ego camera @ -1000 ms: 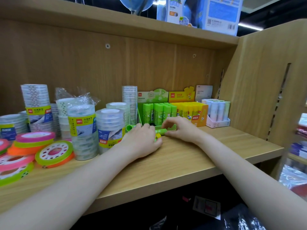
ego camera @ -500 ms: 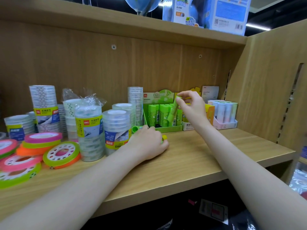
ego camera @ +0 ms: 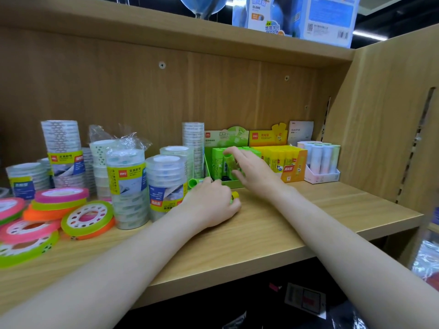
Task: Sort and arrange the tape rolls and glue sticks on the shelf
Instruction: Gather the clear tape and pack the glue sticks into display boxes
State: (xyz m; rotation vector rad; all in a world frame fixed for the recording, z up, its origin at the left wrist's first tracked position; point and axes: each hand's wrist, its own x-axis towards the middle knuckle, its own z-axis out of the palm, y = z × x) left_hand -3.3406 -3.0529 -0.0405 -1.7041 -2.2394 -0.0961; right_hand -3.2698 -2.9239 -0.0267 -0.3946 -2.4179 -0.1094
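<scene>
My right hand (ego camera: 255, 173) reaches into the green display box (ego camera: 209, 167) and pinches a green glue stick (ego camera: 230, 161) between finger and thumb, tilted among the standing green sticks. My left hand (ego camera: 209, 204) lies curled over loose glue sticks on the shelf (ego camera: 297, 219) in front of that box. From under it stick out a green end (ego camera: 194, 182) on the left and a yellow cap (ego camera: 235, 195) on the right. Wrapped stacks of clear tape (ego camera: 126, 186) stand left of my left hand, and coloured tape rolls (ego camera: 88, 217) lie at the far left.
A yellow box of glue sticks (ego camera: 293, 167) stands right of the green one, then a small white box of pastel sticks (ego camera: 320, 176). The wooden side panel (ego camera: 384, 129) closes the shelf on the right. Boxed globes (ego camera: 294, 15) sit on the shelf above.
My right hand picked a green glue stick up from the shelf, lifted it above the boxes, and has now lowered it leftward into the green box. My left hand has stayed put.
</scene>
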